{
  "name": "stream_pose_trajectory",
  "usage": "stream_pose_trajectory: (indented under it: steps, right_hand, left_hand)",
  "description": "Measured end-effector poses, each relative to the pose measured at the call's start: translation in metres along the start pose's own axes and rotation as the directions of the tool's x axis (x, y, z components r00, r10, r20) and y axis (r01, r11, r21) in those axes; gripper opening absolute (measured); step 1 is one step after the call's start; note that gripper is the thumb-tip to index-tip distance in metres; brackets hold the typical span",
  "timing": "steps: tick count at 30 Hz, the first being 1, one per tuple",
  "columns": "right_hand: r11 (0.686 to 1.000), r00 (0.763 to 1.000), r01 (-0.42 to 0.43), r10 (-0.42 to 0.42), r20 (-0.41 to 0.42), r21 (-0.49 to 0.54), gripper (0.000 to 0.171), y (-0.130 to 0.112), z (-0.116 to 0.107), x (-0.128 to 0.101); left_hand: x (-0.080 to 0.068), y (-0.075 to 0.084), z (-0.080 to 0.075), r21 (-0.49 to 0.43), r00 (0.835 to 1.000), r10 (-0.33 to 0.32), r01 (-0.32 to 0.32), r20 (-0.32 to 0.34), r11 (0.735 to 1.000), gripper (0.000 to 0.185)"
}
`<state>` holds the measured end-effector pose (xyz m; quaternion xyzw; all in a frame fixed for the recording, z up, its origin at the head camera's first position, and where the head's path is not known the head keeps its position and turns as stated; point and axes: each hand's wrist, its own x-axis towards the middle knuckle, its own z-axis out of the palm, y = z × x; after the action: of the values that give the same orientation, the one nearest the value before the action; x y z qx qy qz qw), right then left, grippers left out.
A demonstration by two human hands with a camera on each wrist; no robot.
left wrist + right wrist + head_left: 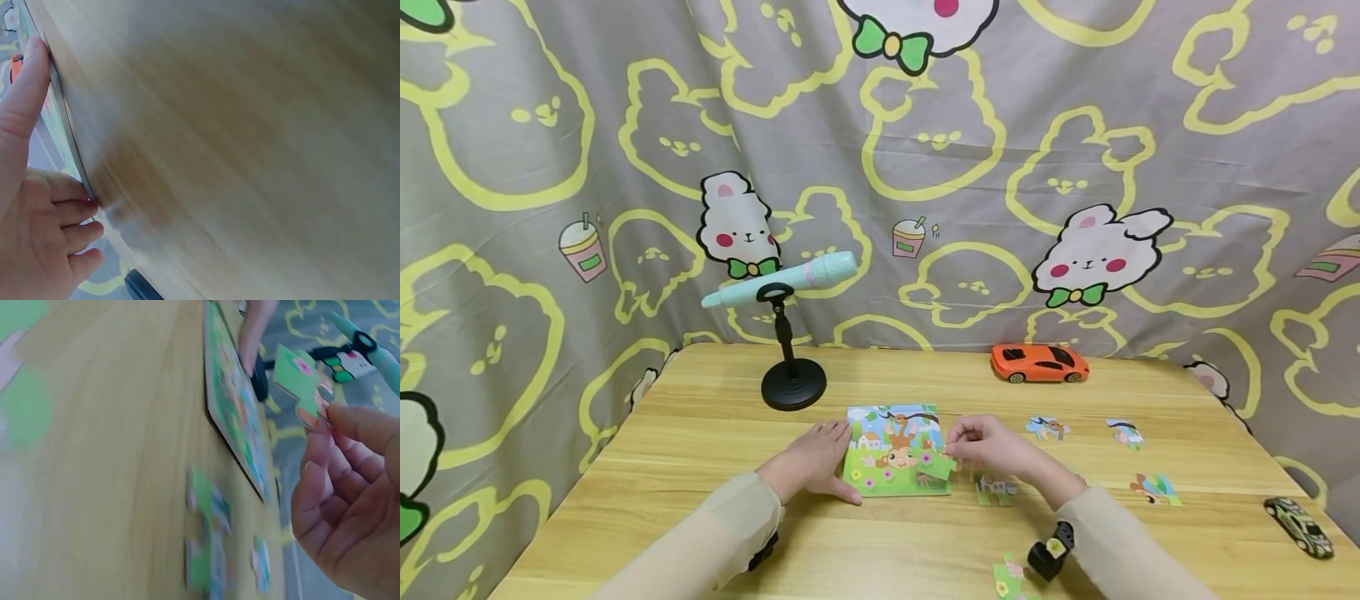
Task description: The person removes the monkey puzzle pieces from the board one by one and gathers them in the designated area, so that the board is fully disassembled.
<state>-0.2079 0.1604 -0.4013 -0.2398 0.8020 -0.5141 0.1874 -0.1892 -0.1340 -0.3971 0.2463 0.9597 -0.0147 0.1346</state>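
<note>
A square jigsaw board (868, 450) with a monkey, a house and flowers printed on it lies on the table. My left hand (815, 462) rests at its left side, fingers along the edge and thumb by the near corner. In the left wrist view that hand (40, 237) has its fingers extended against the board's edge. Between thumb and fingertips, my right hand (992, 450) pinches a green puzzle piece (299, 376) with a pink flower, held above the board's lower right part. Beside the board, under the right forearm, lies a puzzle piece (996, 492) with a house.
More loose pieces are spread on the right: one with a bird (1048, 428), a blue one (1124, 433), an orange and blue one (1156, 489) and a green one (1009, 579). An orange toy car (1040, 364), a camouflage toy car (1298, 527) and a microphone on a stand (793, 383) surround the work area.
</note>
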Motion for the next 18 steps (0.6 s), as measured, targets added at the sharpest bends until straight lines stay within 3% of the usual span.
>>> stream_pose_trajectory:
  steps: [9, 18]
  right_hand:
    - [0.997, 0.998, 0.034, -0.029, 0.063, -0.07, 0.014, 0.021, -0.043, -0.051]
    - [0.999, 0.982, -0.039, 0.038, 0.182, 0.003, 0.013, 0.047, -0.074, -0.099]
  left_hand:
    - [0.0, -0.001, 0.002, 0.004, 1.0, 0.006, -0.006, -0.003, 1.0, 0.106]
    - [0.001, -0.002, 0.003, 0.004, 1.0, 0.001, -0.001, 0.0, 1.0, 0.107]
